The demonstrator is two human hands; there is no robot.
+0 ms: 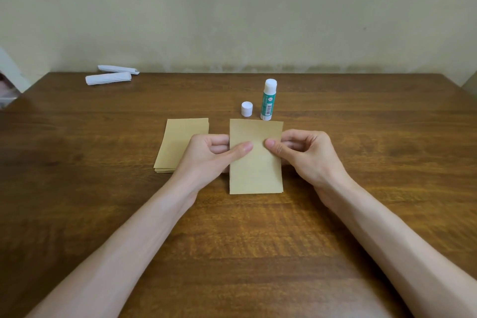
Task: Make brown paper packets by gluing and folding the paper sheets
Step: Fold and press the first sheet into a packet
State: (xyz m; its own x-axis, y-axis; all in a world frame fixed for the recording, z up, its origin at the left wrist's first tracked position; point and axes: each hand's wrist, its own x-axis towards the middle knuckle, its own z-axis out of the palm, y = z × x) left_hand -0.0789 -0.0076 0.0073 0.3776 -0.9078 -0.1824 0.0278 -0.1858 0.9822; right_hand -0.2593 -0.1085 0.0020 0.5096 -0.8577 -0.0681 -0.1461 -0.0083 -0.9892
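A folded brown paper sheet (255,170) is held upright-oblong over the middle of the wooden table (361,188). My left hand (206,157) pinches its left edge, thumb on top and fingers behind. At the right edge my right hand (307,155) pinches it the same way. A stack of brown paper sheets (178,142) lies just left of it, partly hidden by my left hand. Behind the sheet an uncapped green and white glue stick (268,99) stands upright, with its white cap (247,109) beside it on the left.
Two rolled white paper bundles (108,78) lie at the table's far left near the wall. The table's far edge meets a pale wall. Some blurred objects show at the left frame edge.
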